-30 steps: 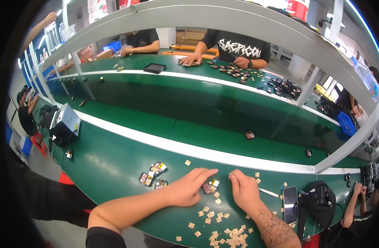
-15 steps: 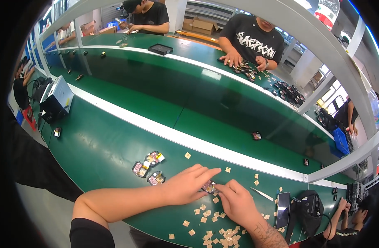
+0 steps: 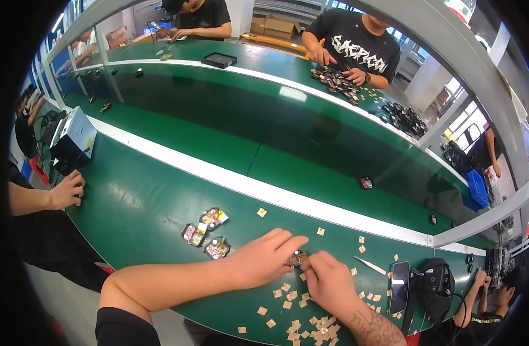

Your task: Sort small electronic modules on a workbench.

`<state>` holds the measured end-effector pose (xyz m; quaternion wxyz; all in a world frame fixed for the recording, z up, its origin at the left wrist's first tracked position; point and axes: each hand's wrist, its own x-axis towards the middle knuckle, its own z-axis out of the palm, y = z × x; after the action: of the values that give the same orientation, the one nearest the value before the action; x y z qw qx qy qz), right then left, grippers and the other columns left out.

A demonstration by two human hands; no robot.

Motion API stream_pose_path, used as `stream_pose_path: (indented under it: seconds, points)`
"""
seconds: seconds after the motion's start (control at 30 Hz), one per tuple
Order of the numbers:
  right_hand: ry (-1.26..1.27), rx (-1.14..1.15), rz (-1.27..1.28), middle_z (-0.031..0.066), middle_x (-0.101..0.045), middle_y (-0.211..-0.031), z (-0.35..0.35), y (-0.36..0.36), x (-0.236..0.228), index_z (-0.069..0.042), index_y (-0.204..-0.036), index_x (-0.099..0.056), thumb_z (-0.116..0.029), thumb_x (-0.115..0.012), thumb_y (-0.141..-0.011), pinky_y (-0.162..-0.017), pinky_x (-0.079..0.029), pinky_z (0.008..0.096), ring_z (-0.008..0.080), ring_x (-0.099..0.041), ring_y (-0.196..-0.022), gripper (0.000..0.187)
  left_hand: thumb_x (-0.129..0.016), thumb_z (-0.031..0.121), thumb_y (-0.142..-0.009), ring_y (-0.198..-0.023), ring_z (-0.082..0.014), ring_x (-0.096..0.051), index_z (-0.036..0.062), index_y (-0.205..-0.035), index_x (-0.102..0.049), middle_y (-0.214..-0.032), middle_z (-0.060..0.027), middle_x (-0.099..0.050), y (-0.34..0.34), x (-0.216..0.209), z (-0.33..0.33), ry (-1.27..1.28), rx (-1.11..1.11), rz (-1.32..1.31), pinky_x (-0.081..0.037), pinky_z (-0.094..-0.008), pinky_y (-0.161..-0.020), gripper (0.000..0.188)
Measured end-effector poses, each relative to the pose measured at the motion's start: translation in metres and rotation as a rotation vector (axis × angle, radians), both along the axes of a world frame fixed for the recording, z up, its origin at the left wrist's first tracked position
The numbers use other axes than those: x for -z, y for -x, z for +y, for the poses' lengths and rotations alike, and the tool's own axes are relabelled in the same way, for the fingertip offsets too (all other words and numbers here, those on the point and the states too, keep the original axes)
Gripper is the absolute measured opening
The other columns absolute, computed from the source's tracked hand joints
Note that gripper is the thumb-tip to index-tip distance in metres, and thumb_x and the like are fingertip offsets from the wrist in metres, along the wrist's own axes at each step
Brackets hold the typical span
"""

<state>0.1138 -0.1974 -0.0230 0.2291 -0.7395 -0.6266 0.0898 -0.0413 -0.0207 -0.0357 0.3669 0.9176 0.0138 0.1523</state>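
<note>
My left hand [image 3: 265,258] is closed around a small dark electronic module [image 3: 299,258], its fingers covering most of it. From the right, my right hand [image 3: 330,279] meets the module with thumb and forefinger pinched together; something thin and shiny shows at the fingertips, too small to name. Left of my hands lie three similar open modules [image 3: 194,234] with dark cases and yellow and pinkish parts. Small square tan pieces [image 3: 324,328] are scattered around my right hand, thickest near the front edge. White tweezers [image 3: 369,265] rest right of my right hand.
Right of the tweezers are a phone [image 3: 398,287] and a black bag [image 3: 436,288]. Beyond a white rail [image 3: 218,177] runs a green belt carrying a module [image 3: 365,183]. A boxy device [image 3: 74,141] stands far left, near another person's hand [image 3: 67,190]. Someone across handles piled modules [image 3: 336,83].
Another person's hand has come onto the table's left end, where a small module lay and no longer shows. The belt module shifted slightly right. My hands stay at the module, moving little.
</note>
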Motion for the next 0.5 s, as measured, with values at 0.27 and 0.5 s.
stream_pose_path:
  seconds: [0.27,0.5]
  points:
    - [-0.125,0.016,0.311,0.0083,-0.063,-0.102,0.004,-0.021,-0.010,-0.006,-0.116,-0.068,-0.009,-0.077,-0.094,-0.066,-0.059,0.0374,0.0263,-0.070,-0.076,0.025,-0.082,0.011,-0.089,-0.128,-0.0385,-0.057,0.0044,-0.152,-0.045,-0.128,-0.0165,-0.060,0.003,-0.005,0.006,0.119,-0.026,0.075,-0.052,-0.0461,-0.107,0.073]
    - [-0.039,-0.195,0.096,0.0061,-0.066,-0.109,0.007,-0.024,-0.005,-0.009,-0.124,-0.073,-0.011,-0.082,-0.089,-0.068,-0.061,0.0368,0.0249,-0.072,-0.080,0.036,-0.081,0.013,-0.091,-0.125,-0.0375,-0.060,0.0060,-0.150,-0.047,-0.126,-0.0166,-0.063,0.002,-0.002,0.014,0.132,0.095,0.144,-0.053,-0.0459,-0.105,0.069]
